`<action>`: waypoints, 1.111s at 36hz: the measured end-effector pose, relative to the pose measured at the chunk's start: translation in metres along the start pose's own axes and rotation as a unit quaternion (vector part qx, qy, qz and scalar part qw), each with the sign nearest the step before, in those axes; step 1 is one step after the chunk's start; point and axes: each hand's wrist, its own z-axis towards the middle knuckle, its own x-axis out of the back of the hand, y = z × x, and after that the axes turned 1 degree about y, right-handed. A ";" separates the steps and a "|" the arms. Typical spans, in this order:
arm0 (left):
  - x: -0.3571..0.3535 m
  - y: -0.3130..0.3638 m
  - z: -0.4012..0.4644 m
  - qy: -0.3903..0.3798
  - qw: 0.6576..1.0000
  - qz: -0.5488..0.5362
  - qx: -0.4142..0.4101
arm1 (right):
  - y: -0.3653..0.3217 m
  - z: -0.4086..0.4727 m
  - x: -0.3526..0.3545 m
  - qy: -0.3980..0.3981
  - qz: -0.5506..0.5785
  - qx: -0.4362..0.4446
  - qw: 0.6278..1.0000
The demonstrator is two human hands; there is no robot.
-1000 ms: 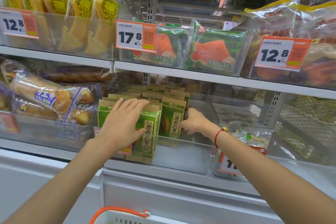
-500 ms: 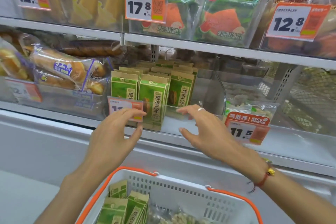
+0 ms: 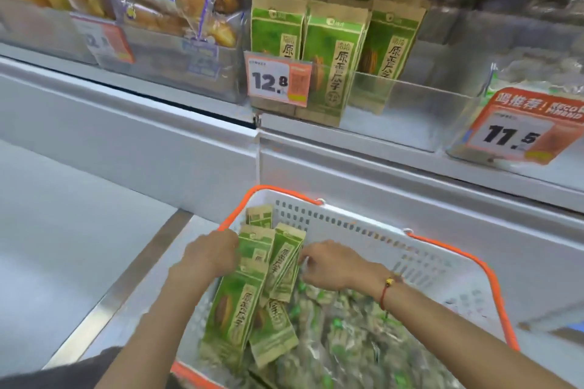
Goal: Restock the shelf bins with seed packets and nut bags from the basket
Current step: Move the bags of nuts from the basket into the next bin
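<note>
Green-and-kraft seed packets [image 3: 252, 287] stand and lean in a loose bunch at the left end of the white basket [image 3: 420, 265] with its orange handles. Clear nut bags [image 3: 357, 322] with green print fill the rest of the basket floor to their right. The left hand [image 3: 212, 254] is at the left side of the bunch, against the upper part of the packets; its fingers are hidden behind the packets and the back of the hand, so I cannot tell whether they are curled on a packet or only pressed to it. The right hand [image 3: 331, 264], with a red cord bracelet [image 3: 387, 289] on the wrist, reaches in from the right, its fingers curled at the edge of the upright packets; whether they actually pinch one is too blurred to tell.

Above the basket, on the shelf, a clear shelf bin [image 3: 404, 110] holds more of the same packets [image 3: 331, 50], standing upright in rows at its left side, behind a price tag reading 12.8 [image 3: 278, 80]. To the right, another tag reads 11.5 [image 3: 518, 133]. To the left, a bin holds bagged bread rolls [image 3: 177, 0].
</note>
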 end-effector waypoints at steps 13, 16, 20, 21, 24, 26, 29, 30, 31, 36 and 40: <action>-0.058 0.019 -0.002 0.045 0.997 0.009 0.057 | -0.033 0.057 -0.079 -0.020 0.409 -0.130 0.903; -0.056 0.014 0.000 0.047 0.998 -0.002 0.049 | -0.033 0.056 -0.083 0.017 0.419 -0.122 0.899; -0.050 0.006 0.006 0.027 0.998 -0.063 0.002 | -0.014 0.043 -0.075 0.018 0.469 -0.101 0.877; -0.048 0.006 0.008 0.030 0.995 -0.093 -0.020 | -0.007 0.037 -0.071 0.023 0.479 -0.090 0.873; -0.042 0.012 0.011 0.063 0.979 -0.176 -0.082 | 0.013 0.016 -0.058 0.041 0.493 -0.058 0.867; -0.039 0.018 0.012 0.091 0.963 -0.208 -0.143 | 0.025 0.003 -0.049 0.055 0.492 -0.053 0.867; -0.041 0.030 0.006 0.003 0.925 -0.334 -0.181 | 0.039 -0.009 -0.040 0.065 0.487 -0.041 0.870; -0.041 0.033 0.003 -0.037 0.907 -0.380 -0.177 | 0.043 -0.012 -0.036 0.069 0.487 -0.038 0.870; -0.040 0.036 0.002 -0.058 0.888 -0.420 -0.178 | 0.046 -0.016 -0.031 0.074 0.487 -0.031 0.870; -0.011 0.056 -0.006 -0.020 0.855 -0.470 -0.217 | 0.051 -0.034 0.012 0.140 0.469 0.003 0.872; 0.029 0.077 -0.014 0.058 0.844 -0.448 -0.289 | 0.050 -0.049 0.057 0.224 0.433 0.028 0.873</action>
